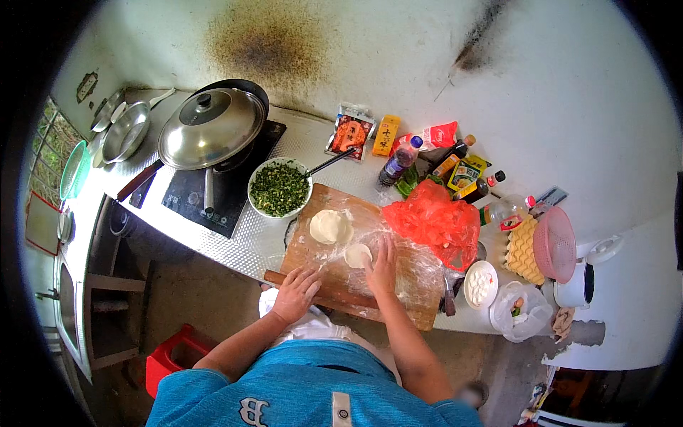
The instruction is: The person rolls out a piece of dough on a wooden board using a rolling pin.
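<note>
A floured wooden board (405,304) lies at the counter's front edge before me. Along its near side is a wooden rolling pin (341,295). My left hand (296,292) is over the left part of that pin, fingers curved across it. Further right, my right hand (382,269) rests on the board with fingers spread, its thumb at the edge of a small round dough wrapper (356,256). Behind this wrapper sits a larger pale stack or lump of flattened dough (331,227). A white bowl of chopped green filling (280,187) stands behind the board's left corner, a dark-handled utensil leaning in it.
Left of the bowl, a lidded wok (211,131) stands on a black induction cooktop (187,200). A red plastic bag (432,221) overlaps the board's right back. Bottles (397,163), a white bowl (480,285), an egg tray (523,251) and a pink basket (555,245) crowd the right.
</note>
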Tool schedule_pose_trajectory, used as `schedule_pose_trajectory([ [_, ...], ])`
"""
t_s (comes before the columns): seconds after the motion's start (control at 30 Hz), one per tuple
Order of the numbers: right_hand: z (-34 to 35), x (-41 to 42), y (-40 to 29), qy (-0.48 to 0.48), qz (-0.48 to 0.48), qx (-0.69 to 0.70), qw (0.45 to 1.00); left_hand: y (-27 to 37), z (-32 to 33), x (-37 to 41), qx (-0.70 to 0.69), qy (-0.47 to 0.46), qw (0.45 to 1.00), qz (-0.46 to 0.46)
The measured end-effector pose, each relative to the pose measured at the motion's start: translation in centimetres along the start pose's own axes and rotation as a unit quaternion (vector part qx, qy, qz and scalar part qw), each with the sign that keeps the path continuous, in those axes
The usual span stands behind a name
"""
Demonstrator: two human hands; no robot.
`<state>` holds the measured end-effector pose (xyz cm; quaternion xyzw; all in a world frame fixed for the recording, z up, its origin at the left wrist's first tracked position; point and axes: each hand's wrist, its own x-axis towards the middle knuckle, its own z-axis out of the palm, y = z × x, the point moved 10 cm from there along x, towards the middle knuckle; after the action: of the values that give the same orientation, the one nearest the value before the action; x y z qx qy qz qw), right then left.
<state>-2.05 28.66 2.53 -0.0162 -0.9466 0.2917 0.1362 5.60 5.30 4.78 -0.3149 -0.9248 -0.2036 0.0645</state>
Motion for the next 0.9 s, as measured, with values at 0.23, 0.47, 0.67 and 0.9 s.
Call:
schedule_pose_trajectory([
  [0.23, 2.1, 0.2, 5.8, 0.046, 0.083, -0.054, 0.994, 0.1, -0.1, 0.2, 0.005, -0.019, 1.000, 0.014],
  [0.47, 2.0, 0.3, -0.6, -0.133, -0.010, 0.183, 0.974, -0.5, -0.1, -0.3, -0.010, -0.013, 1.000, -0.015],
  [0.67, 4.6, -4.7, -4.6, -0.219, -0.208, -0.069, 0.951, -1.0, 0.5, 0.5, 0.005, -0.015, 1.000, -0.001],
  [0.9, 3.5, -5.5, -4.6, -0.240, -0.120, 0.040, 0.962, -1.6, 1.4, 1.1, 0.018, -0.037, 0.999, -0.012],
])
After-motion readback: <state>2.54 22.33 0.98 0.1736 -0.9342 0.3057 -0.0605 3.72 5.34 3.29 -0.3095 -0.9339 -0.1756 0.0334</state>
